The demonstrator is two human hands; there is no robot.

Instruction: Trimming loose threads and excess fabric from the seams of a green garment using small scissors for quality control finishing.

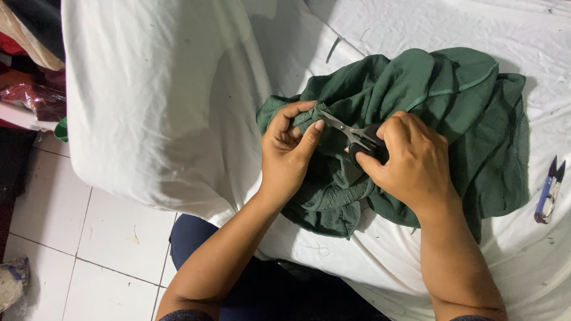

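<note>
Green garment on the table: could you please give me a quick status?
Left hand pinching green garment edge. Right hand holding small scissors at the fabric. Blue thread snips lying apart, right.

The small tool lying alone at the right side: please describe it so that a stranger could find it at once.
Start from the green garment heaped on the white sheet, where both hands work. Look past its right edge, near the picture's border: the thread snips lie there on the sheet, touched by nobody. Unlike the scissors in the right hand, they have a blue-and-white body and two short dark tips.
</note>
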